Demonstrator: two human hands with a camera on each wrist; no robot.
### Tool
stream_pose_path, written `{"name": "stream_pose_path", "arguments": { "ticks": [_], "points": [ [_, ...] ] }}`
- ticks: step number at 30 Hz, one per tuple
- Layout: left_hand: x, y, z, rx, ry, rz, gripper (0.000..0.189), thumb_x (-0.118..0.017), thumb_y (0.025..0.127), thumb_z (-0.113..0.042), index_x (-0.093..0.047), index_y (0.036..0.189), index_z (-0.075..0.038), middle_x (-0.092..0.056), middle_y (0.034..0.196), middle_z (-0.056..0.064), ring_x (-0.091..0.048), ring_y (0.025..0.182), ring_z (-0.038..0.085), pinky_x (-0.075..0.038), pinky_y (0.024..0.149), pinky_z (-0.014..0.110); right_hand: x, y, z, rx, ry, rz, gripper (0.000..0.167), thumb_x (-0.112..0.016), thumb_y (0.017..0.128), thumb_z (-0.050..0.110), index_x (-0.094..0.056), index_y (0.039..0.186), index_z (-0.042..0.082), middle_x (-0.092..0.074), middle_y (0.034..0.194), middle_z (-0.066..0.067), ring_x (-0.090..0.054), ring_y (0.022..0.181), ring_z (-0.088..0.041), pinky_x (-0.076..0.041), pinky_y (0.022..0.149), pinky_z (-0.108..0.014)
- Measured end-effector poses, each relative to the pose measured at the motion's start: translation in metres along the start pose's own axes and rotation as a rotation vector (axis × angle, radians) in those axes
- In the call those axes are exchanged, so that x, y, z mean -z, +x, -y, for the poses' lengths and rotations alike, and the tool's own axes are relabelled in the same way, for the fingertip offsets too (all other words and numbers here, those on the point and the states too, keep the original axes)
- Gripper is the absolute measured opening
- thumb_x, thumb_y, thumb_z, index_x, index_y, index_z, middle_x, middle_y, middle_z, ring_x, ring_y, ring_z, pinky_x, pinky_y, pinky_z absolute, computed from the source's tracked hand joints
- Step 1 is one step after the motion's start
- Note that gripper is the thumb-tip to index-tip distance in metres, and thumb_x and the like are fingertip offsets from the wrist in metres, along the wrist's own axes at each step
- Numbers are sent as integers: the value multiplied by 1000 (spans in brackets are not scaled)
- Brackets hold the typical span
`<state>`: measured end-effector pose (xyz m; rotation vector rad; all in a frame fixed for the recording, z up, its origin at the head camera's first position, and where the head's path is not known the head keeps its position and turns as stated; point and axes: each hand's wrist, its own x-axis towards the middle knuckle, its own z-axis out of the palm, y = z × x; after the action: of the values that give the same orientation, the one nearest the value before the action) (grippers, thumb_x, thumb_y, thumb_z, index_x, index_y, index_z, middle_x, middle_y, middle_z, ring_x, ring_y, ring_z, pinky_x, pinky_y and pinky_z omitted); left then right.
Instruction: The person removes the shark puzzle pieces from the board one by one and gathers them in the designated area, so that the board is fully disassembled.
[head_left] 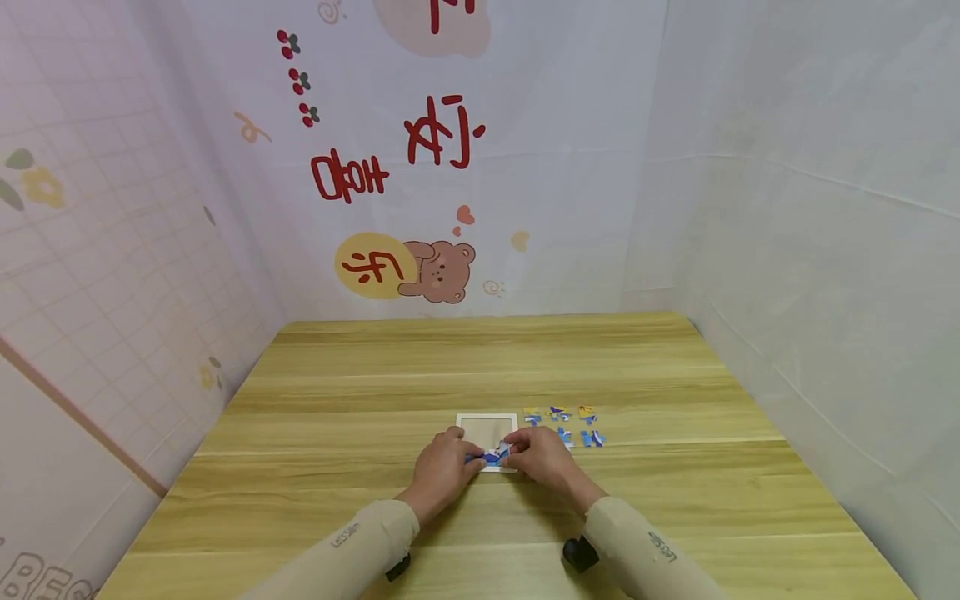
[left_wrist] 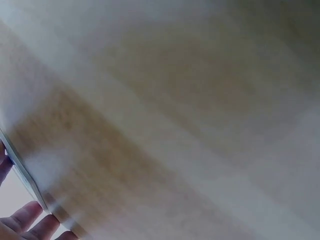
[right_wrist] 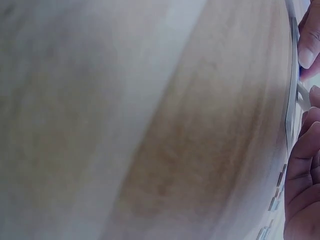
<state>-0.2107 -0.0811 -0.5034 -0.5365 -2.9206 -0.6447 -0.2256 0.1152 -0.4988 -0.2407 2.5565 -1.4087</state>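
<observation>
A small white puzzle frame [head_left: 487,416] lies on the table, with blue picture pieces [head_left: 491,458] along its near side. My right hand [head_left: 543,454] pinches a jigsaw piece [head_left: 503,447] between thumb and fingers at the frame's near right corner. In the right wrist view that piece [right_wrist: 303,97] stands tilted over the rim. From the left, my left hand [head_left: 444,467] reaches over the frame's edge, its extended fingertips resting on the blue pieces. The left wrist view catches only its fingers [left_wrist: 27,215] beside the frame's edge.
Several loose jigsaw pieces [head_left: 587,413], yellow and blue, lie in two rows right of the frame; my right hand partly covers the nearer row. The wooden table [head_left: 360,367] meets a printed cloth wall [head_left: 555,208] at the back, with cloth on both sides too.
</observation>
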Motion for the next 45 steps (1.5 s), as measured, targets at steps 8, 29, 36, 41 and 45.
{"name": "stream_pose_path", "arguments": {
  "ticks": [8,29,36,41,45],
  "points": [
    [0,1,-2,5,3,4,19,-74,90,-29,-81,99,-13,-62,121,19,-62,103,34,-53,78,47,2,0,-3,4,8,1,27,-76,86,6,-72,112,0,-63,81,-2,-58,64,-14,-50,57,-29],
    [3,5,-9,46,-35,-22,10,-79,85,-24,-81,88,-15,-53,83,-4,-52,76,16,-42,57,31,5,3,3,91,-102,9,22,-79,82,7,-74,103,3,-63,77,3,-56,65,-11,-47,57,-26],
    [4,3,-10,40,-31,-31,8,-79,84,-22,-81,87,-15,-54,83,-4,-54,77,18,-44,57,32,0,9,10,212,-232,8,23,-77,82,10,-74,103,1,-64,76,6,-55,68,-7,-47,61,-25],
    [1,3,-8,32,-31,-30,8,-79,85,-23,-81,87,-16,-57,87,-2,-57,82,20,-46,58,33,0,7,11,219,-220,10,24,-78,82,9,-73,104,-2,-66,75,5,-57,66,-6,-48,60,-25],
    [2,2,-7,33,-23,-27,8,-79,85,-22,-81,88,-16,-58,88,-2,-58,83,21,-46,60,34,5,4,6,187,-212,13,21,-79,81,5,-74,100,-1,-65,76,2,-56,67,-9,-48,60,-26]
  ]
}}
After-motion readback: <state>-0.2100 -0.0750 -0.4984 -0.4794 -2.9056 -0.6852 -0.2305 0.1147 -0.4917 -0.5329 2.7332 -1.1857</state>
